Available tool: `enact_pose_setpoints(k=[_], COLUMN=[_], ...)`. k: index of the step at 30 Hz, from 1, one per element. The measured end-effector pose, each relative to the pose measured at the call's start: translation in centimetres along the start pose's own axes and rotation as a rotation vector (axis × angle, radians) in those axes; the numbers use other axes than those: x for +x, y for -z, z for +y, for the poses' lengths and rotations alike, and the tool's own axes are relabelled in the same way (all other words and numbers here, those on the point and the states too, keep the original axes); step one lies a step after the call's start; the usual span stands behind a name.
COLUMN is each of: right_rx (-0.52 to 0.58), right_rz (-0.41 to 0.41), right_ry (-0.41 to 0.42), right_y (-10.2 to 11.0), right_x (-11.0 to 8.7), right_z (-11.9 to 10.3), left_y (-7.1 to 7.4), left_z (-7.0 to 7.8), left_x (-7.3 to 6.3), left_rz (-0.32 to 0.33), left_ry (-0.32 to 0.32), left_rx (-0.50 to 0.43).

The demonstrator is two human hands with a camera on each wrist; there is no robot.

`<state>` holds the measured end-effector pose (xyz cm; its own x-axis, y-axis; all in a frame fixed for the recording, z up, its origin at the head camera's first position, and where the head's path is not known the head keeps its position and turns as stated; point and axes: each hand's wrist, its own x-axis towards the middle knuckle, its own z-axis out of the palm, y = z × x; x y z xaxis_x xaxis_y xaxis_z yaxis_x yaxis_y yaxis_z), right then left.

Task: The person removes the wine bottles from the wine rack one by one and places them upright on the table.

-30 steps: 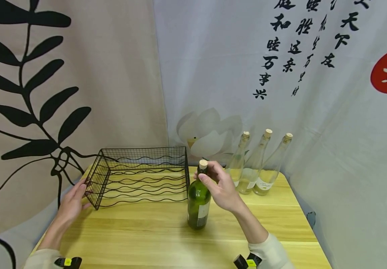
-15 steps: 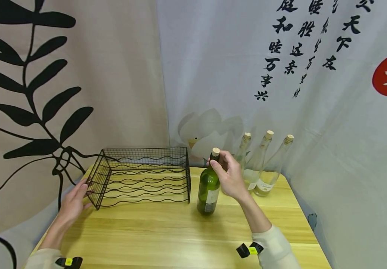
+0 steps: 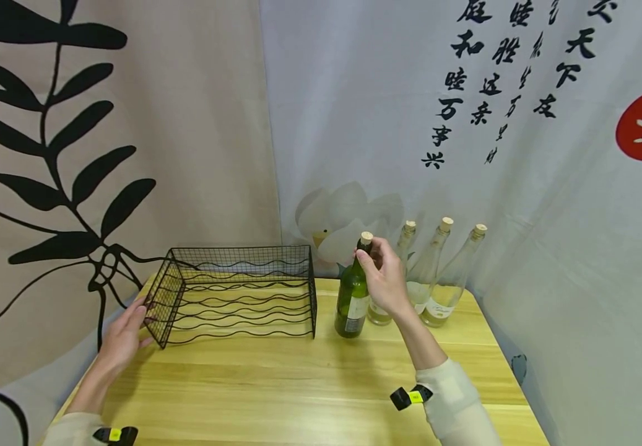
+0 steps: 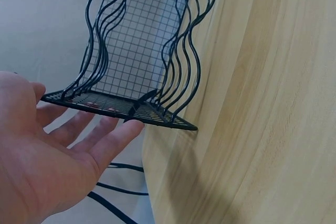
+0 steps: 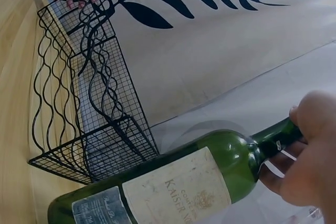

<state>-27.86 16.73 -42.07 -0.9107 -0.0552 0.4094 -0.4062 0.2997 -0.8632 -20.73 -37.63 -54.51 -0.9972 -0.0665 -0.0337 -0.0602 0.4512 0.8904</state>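
My right hand grips a green wine bottle by its neck, below the cork. The bottle is upright, close to the right end of a black wire wine rack. In the right wrist view its cream label faces the camera. My left hand touches the rack's left mesh end with extended fingers, and the left wrist view shows the fingertips against that panel. Three clear corked bottles stand behind and right of the green one; my right hand partly hides the nearest.
Under everything lies a light wooden table, whose right edge slants beside the clear bottles. A pale curtain with printed black leaves and writing hangs close behind the rack and bottles.
My right hand has carried the green bottle back and to the right, away from the table's front and toward the clear bottles. The left hand and the rack have stayed in place.
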Motion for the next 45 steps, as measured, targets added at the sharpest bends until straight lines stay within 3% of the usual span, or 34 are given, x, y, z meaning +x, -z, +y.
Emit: enact_pose_setpoints(k=[16,45], right_rx=[-0.048,-0.114], right_rz=[0.053,0.106], right_ry=[-0.055,-0.118], right_y=[-0.1,0.1], right_x=[1.8,2.8], right_z=[1.6,3.7], left_y=[0.1,0.1], left_z=[0.1,0.1], left_x=[0.2,0.0], left_rz=[-0.014,-0.01], left_ry=[0.013,0.019], left_rx=[0.008,0.053])
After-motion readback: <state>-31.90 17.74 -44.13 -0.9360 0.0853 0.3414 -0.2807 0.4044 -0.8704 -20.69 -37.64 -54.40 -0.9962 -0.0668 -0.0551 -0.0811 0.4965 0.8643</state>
